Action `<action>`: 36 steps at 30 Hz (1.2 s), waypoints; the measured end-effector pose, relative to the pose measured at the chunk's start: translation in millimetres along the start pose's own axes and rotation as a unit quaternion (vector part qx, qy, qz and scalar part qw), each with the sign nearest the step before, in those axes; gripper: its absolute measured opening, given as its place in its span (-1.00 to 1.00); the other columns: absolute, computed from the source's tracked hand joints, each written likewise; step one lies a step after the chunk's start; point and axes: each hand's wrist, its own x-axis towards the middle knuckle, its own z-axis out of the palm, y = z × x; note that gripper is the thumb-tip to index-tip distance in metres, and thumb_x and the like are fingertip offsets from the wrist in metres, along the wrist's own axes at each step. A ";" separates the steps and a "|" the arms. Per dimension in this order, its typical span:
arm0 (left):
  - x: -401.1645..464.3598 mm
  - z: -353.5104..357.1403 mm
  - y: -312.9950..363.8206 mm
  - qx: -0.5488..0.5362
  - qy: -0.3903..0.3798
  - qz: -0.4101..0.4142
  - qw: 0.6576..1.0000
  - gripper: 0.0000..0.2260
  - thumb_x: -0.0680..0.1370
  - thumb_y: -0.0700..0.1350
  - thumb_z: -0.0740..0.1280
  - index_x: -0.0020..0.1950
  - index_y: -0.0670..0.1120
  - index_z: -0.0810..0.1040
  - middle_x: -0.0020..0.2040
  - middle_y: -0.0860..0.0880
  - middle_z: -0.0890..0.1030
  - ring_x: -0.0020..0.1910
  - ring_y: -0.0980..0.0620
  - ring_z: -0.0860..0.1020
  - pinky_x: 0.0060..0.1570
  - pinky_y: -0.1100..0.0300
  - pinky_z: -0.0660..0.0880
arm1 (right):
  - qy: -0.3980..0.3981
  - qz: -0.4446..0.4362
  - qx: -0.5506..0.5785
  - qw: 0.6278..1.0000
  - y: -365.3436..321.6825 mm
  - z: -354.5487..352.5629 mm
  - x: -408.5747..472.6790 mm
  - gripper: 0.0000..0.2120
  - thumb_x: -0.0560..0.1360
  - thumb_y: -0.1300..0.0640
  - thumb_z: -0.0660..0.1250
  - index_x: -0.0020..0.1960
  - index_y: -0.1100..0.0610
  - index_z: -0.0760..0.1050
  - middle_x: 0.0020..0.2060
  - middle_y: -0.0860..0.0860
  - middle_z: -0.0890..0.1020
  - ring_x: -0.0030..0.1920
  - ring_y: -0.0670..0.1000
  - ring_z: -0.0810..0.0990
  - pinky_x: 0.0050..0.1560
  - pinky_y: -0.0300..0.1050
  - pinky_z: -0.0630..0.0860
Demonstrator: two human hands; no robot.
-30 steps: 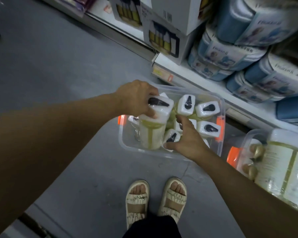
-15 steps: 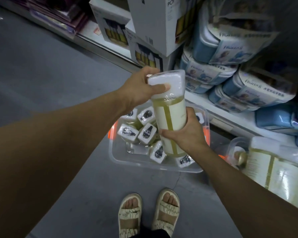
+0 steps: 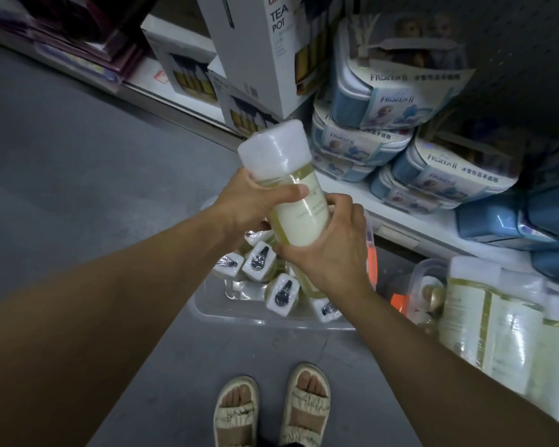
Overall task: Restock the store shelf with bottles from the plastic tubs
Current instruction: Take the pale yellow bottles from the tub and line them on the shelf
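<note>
In the middle of the view, two hands hold one bottle [image 3: 296,195] up in the air, above the tub. The left hand [image 3: 249,204] wraps round the bottle's upper part, just under the white cap [image 3: 273,150]. Its thumb lies across the front of the bottle and its other fingers go round the far side. The right hand [image 3: 328,250] grips the lower part, with its fingers curled round the right side and its thumb under the bottle at about 7 o'clock. So the bottle sits between both hands, with the cap sticking out past the left fingers toward 11 o'clock. The bottle is tilted, is pale yellow-green and has a cream label.

Right below the hands is a clear plastic tub [image 3: 226,312] on the grey floor [image 3: 78,175]. More bottles [image 3: 260,261] lie packed in it, with their white square caps wrapped in shiny film and facing up. At 3 o'clock from this tub is a second clear tub [image 3: 428,272] with orange clips. Big pale bottles [image 3: 488,314] stand at about 4 o'clock.

At 12 o'clock there is a white shelf [image 3: 400,217]. On it stand a tall white box marked TEA POT [image 3: 262,53] and blue Frozen II lunch boxes [image 3: 375,98] in a pile. At 6 o'clock are two feet in cream sandals [image 3: 271,411].
</note>
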 end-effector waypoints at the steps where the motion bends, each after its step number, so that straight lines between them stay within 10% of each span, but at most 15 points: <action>1: -0.2 -4.4 0.5 0.010 -0.005 -0.008 1.000 -0.61 0.35 -0.13 0.53 0.13 -0.04 0.51 -0.06 0.01 0.67 -0.12 0.04 0.67 -0.17 0.14 0.61 | -0.040 0.008 0.039 0.998 1.2 -4.2 0.8 -0.15 0.07 -0.13 0.61 0.24 -0.03 0.27 0.09 -0.08 0.36 0.12 -0.05 0.38 0.01 -0.11 0.42; 6: -2.2 -16.8 6.4 0.035 -0.044 -0.020 0.998 -0.45 0.24 -0.02 0.46 0.21 -0.04 0.47 0.06 -0.06 0.65 0.05 -0.10 0.64 0.13 -0.10 0.54 | -0.238 0.074 0.186 0.950 3.9 -22.6 3.7 -0.21 0.16 0.02 0.63 0.28 -0.05 0.32 0.08 -0.11 0.57 0.05 -0.09 0.58 0.05 -0.04 0.57; 12: 1.8 -20.0 -1.9 0.016 -0.080 -0.043 0.996 -0.25 0.14 0.02 0.50 0.30 -0.13 0.45 0.13 -0.12 0.63 0.10 -0.11 0.62 0.07 -0.01 0.57 | -0.274 0.096 0.214 0.933 8.7 -15.1 4.6 -0.24 0.13 -0.02 0.61 0.26 -0.02 0.37 0.04 -0.08 0.63 0.04 -0.05 0.63 0.08 0.04 0.58; 17: 10.1 -19.6 -23.1 0.005 -0.104 -0.064 0.993 -0.50 0.41 -0.28 0.43 0.31 -0.05 0.45 0.17 -0.06 0.60 0.17 -0.09 0.56 0.10 0.03 0.51 | -0.175 0.111 0.180 0.962 22.7 4.4 0.4 -0.30 0.20 0.06 0.61 0.21 0.01 0.31 0.02 -0.07 0.58 0.00 -0.05 0.58 -0.03 -0.05 0.55; 20: 18.7 -22.0 -52.5 0.188 -0.103 -0.075 0.974 -0.38 0.40 -0.35 0.43 0.40 -0.01 0.37 0.30 -0.05 0.50 0.22 -0.04 0.51 0.11 0.10 0.50 | -0.116 0.131 0.144 0.974 43.3 13.8 3.2 -0.26 0.21 0.06 0.60 0.25 0.06 0.28 0.06 -0.03 0.54 0.03 0.00 0.56 -0.02 -0.03 0.54; 25: 31.1 -28.3 -128.8 0.395 -0.052 -0.117 0.910 -0.38 0.36 -0.18 0.52 0.38 -0.05 0.38 0.24 -0.05 0.51 0.17 -0.05 0.51 0.04 0.21 0.42 | -0.053 0.139 0.111 0.983 78.7 28.0 9.3 -0.24 0.20 0.03 0.61 0.25 0.05 0.24 0.08 -0.04 0.48 0.07 0.00 0.50 0.03 -0.02 0.52; 36: 41.7 23.9 -213.0 0.485 -0.025 -0.122 0.865 -0.50 0.31 0.14 0.51 0.11 -0.11 0.53 0.02 -0.06 0.60 0.06 -0.07 0.57 0.00 0.10 0.52 | -0.013 0.152 0.141 0.978 119.7 50.8 8.7 -0.30 0.22 0.02 0.59 0.14 -0.05 0.18 -0.15 -0.23 0.41 -0.03 -0.12 0.48 -0.03 -0.11 0.49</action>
